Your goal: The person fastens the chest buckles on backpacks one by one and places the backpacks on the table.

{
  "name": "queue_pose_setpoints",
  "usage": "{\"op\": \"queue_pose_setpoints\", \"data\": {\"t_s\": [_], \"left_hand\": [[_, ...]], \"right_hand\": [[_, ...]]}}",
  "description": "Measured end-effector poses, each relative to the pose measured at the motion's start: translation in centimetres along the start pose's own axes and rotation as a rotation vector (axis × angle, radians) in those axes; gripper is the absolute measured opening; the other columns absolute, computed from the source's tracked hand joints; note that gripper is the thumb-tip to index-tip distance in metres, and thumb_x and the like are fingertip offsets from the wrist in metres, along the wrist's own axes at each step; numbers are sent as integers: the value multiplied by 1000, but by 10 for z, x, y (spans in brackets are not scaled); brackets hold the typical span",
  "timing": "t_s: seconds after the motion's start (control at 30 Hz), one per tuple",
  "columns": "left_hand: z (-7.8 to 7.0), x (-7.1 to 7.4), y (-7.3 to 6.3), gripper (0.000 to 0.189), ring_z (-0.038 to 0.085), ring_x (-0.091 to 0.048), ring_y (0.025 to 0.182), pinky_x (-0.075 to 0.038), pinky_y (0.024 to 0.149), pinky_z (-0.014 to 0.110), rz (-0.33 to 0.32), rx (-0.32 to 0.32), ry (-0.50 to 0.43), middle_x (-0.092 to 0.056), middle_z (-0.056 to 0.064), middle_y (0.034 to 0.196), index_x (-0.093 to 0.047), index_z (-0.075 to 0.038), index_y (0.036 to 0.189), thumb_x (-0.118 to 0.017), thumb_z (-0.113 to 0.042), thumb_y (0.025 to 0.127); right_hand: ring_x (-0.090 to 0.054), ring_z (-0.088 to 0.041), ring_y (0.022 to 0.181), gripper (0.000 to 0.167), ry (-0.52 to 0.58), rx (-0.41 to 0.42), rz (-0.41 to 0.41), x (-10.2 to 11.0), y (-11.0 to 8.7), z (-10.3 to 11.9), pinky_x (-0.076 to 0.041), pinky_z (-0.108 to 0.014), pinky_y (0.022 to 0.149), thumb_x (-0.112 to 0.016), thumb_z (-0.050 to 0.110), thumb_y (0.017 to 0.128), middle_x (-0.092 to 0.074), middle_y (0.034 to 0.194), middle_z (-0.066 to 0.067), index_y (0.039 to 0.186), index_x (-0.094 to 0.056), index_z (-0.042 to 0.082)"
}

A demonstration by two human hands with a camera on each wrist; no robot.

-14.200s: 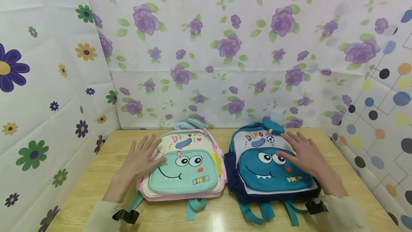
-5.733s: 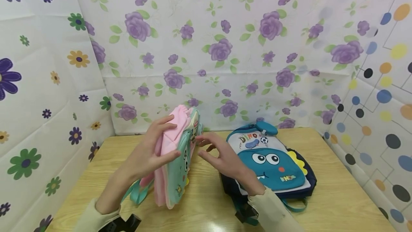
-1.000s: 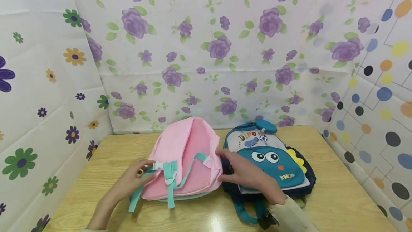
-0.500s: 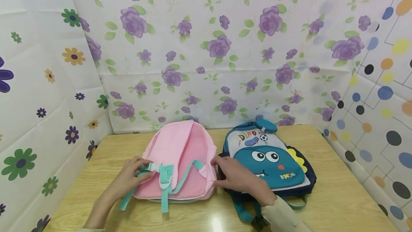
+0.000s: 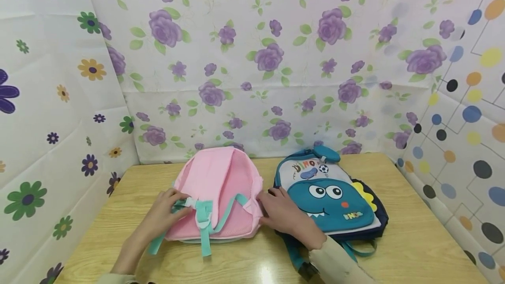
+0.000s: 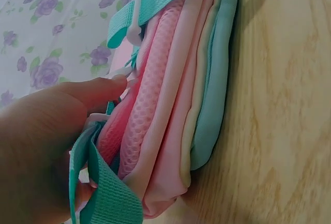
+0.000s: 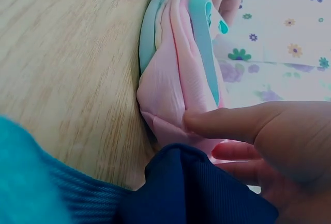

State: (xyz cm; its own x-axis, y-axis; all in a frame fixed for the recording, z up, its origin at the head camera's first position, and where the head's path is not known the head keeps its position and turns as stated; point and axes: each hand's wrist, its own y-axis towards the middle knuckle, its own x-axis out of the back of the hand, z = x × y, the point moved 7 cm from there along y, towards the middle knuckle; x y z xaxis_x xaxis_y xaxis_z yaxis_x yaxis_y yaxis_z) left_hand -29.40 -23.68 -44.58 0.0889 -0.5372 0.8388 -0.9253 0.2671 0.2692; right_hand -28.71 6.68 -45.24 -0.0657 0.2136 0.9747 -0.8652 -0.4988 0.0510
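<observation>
Sleeves, two: pale beige, right one (image 5: 335, 260) at lower right of centre, left one (image 5: 118, 278) at the bottom edge, lower left.

Counter (image 5: 221, 266): light wood grain, across the lower half of the frame.

Left hand (image 5: 159, 216): left of centre, low; fingers clamped on a teal strap by a white buckle (image 5: 191, 203).

Right hand (image 5: 286, 214): right of centre, low; fingers clamped on the side of the pink backpack, thumb on the outer fabric.

Pink backpack (image 5: 221, 187): lower centre, lying on the counter, back panel upward, mint front downward; teal straps over its lower part.

Blue backpack (image 5: 327, 205): lower right of centre, face print upward, yellow spikes (image 5: 364, 196) along one side; partly covered by the right hand and forearm.

Backdrop (image 5: 244, 56): white cloth, purple roses, upper frame; daisy-print cloth (image 5: 59, 78) at left, dot-print cloth (image 5: 465, 143) at right.
</observation>
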Motion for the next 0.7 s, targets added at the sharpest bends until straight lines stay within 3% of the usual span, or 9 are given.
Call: {"op": "queue_pose_setpoints", "data": {"t_s": [0.3,0.4,0.53,0.7], "left_hand": [[-2,-10,-1,37,19,-47,96,-38,82,40,-76,-20,67,-58,0,105,-72,-13,111,-78,-38,85],[-1,-14,-1,37,21,-47,96,-37,84,44,-96,-24,83,-57,1,105,-72,-13,111,-79,-37,84],[3,-18,-1,38,21,-46,96,-36,88,47,-105,-4,95,-57,1,106,-71,-14,112,-78,-38,84],[5,-20,0,42,19,-45,95,-35,87,46,-94,21,116,-57,2,108,-70,-15,114,-75,-45,85]], "right_hand": [[-45,-37,135,50,14,26,-25,0,-3,-6,-35,-52,112,-76,37,87,-64,122,-5,127,-57,14],[-46,-38,133,48,19,53,-75,9,-9,-6,-36,-52,112,-76,35,87,-64,116,-5,126,-59,13],[-50,-33,129,45,8,93,-153,25,-10,0,-37,-50,111,-75,33,88,-64,118,-5,127,-61,14],[-53,-26,125,40,44,115,-159,36,-4,15,-41,-46,109,-71,32,91,-65,125,-3,128,-62,17]]}}
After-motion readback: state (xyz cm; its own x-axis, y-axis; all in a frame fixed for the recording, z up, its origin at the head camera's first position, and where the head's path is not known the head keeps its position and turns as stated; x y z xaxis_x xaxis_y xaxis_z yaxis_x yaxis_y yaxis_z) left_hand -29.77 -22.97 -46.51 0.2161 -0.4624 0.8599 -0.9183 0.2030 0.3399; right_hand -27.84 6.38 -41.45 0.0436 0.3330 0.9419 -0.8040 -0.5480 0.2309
